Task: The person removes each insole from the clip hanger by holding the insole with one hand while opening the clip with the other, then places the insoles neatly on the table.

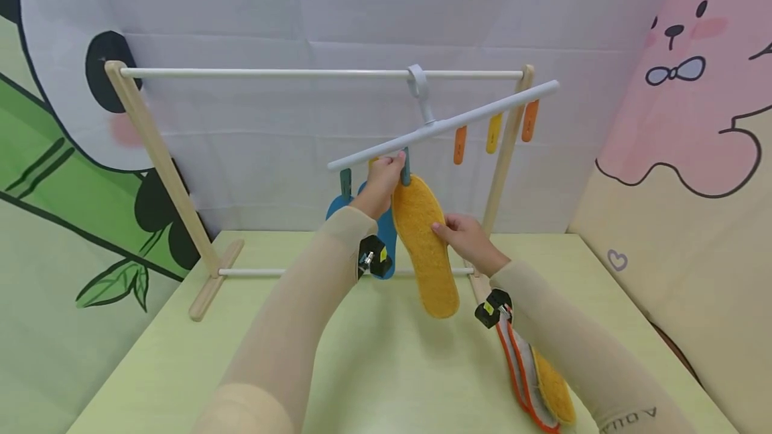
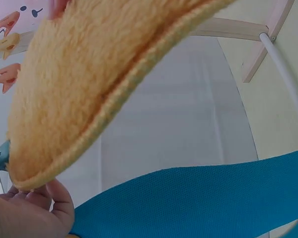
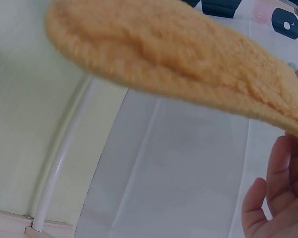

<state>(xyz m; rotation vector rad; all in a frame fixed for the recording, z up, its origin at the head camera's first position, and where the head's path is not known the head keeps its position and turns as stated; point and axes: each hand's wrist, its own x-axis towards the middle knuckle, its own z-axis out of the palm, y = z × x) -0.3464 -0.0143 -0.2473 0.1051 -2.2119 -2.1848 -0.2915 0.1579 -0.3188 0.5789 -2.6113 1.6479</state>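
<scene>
A fuzzy yellow insole (image 1: 425, 246) hangs toe-up below a tilted white hanger bar (image 1: 446, 126), a teal clip (image 1: 406, 166) at its top end. My left hand (image 1: 381, 186) pinches this clip just under the bar; in the left wrist view its other fingers (image 2: 39, 198) curl beside the insole's tip. Midway down the insole, my right hand (image 1: 467, 240) pinches its edge, thumb on the front. Partly hidden behind my left hand, blue insoles (image 1: 387, 243) hang on the same bar; another teal clip (image 1: 346, 183) is at its low left end.
The hanger's hook (image 1: 418, 79) sits over the top rail (image 1: 271, 74) of a wooden-legged rack. Orange (image 1: 460, 146) and yellow (image 1: 494, 132) clips dangle at the bar's right. Under my right forearm, grey insoles with orange edging (image 1: 521, 374) and another yellow insole (image 1: 551, 384) lie on the table.
</scene>
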